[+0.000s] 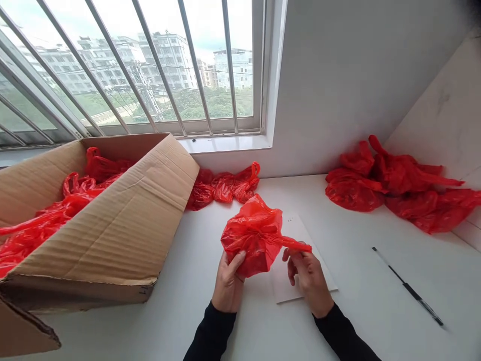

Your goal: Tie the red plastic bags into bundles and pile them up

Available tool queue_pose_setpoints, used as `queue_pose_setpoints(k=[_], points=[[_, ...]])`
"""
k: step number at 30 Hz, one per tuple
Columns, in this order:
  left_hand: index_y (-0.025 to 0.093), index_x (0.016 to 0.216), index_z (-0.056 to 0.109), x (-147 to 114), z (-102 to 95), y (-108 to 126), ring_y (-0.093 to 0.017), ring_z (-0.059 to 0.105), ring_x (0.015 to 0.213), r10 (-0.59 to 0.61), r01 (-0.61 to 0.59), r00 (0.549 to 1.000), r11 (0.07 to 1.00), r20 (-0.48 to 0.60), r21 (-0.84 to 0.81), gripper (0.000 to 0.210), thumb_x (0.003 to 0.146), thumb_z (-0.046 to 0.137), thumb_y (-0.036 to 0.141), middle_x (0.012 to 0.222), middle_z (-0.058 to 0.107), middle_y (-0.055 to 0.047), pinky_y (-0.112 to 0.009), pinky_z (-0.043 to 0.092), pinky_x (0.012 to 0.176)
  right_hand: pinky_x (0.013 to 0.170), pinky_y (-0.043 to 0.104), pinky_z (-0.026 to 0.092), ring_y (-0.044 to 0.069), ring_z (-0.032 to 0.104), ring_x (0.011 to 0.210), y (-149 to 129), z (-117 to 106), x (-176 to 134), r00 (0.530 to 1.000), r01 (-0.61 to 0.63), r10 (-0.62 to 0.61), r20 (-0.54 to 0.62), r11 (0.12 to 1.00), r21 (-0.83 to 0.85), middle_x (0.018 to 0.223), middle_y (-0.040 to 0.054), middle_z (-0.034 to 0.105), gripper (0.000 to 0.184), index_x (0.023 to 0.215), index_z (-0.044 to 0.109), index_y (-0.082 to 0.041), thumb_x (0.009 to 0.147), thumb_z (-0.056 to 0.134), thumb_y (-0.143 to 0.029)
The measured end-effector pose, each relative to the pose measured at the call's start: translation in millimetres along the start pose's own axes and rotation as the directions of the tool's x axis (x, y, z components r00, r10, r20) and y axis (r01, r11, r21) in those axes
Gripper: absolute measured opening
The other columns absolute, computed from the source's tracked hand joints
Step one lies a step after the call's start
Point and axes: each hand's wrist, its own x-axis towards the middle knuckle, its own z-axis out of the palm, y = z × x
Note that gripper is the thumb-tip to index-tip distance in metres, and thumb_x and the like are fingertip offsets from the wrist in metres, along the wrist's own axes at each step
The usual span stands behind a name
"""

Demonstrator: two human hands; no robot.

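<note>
A crumpled red plastic bag [251,235] is held up over the white table between both hands. My left hand [230,278] grips its lower left side, thumb in front and the other fingers hidden behind. At the right, my right hand [306,276] pinches a twisted strip of the bag that sticks out sideways, probably a handle. What the bag contains, if anything, cannot be made out. Beneath the hands, a white pad of paper [283,281] lies on the table, partly covered from view.
On the left stands an open cardboard box [124,220] with red plastic bags [63,210] inside. More red bags [225,186] lie against the wall beside it, and another heap of red bags [398,180] fills the right corner. A pen [411,291] rests at right. A barred window [169,75] is behind.
</note>
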Motion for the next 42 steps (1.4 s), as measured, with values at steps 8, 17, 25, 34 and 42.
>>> queue_pose_setpoints(k=[8,17,25,34,42], points=[[0.017,0.128,0.06,-8,11.1,-3,-0.035,0.057,0.125,-0.089,0.087,0.972,0.996,0.215,0.017,0.047,0.082,0.071,0.021,0.128,0.067,-0.013,-0.05,0.044,0.106,0.063,0.031,0.042,0.016,0.048,0.066,-11,12,-2,0.989,0.053,-0.026,0.149,0.981,-0.185,0.077,-0.0014,0.054,0.024,0.094,0.06,-0.025,0.091,0.062,-0.049],[0.022,0.135,0.057,-4,12.7,-2,-0.03,0.059,0.123,-0.106,0.129,0.982,0.982,0.158,-0.141,0.041,0.094,0.058,0.026,0.125,0.069,-0.008,-0.043,0.048,0.102,0.06,0.031,0.049,0.017,0.053,0.07,-16,5,-2,0.999,0.04,-0.038,0.019,0.996,-0.083,0.086,0.001,0.056,0.025,0.097,0.056,-0.026,0.094,0.056,-0.05],[0.02,0.117,0.066,2,0.9,-7,-0.03,0.066,0.111,0.012,-0.013,1.0,1.0,0.028,0.007,0.04,0.079,0.078,0.026,0.11,0.074,-0.008,-0.04,0.054,0.091,0.074,0.037,0.06,0.019,0.061,0.094,-16,2,4,0.988,-0.135,0.125,0.087,0.983,0.124,0.127,0.0079,0.052,0.058,0.141,0.036,-0.031,0.092,0.059,-0.054],[0.018,0.116,0.069,-9,13.0,1,-0.031,0.065,0.111,-0.086,0.079,0.98,0.996,0.178,0.044,0.035,0.082,0.07,0.027,0.116,0.073,-0.01,-0.04,0.053,0.092,0.051,0.026,0.045,0.012,0.048,0.061,-15,3,3,0.971,-0.133,0.108,0.214,0.986,0.105,0.082,-0.0006,0.057,0.03,0.093,0.059,-0.021,0.09,0.064,-0.05],[0.02,0.124,0.063,-7,14.0,0,-0.029,0.069,0.105,-0.063,0.05,0.993,0.991,0.105,0.121,0.049,0.078,0.079,0.03,0.117,0.072,-0.011,-0.038,0.058,0.085,0.056,0.026,0.044,0.013,0.047,0.064,-16,0,2,0.99,-0.088,0.069,0.122,0.984,0.156,0.079,-0.001,0.055,0.029,0.091,0.061,-0.022,0.091,0.062,-0.051]])
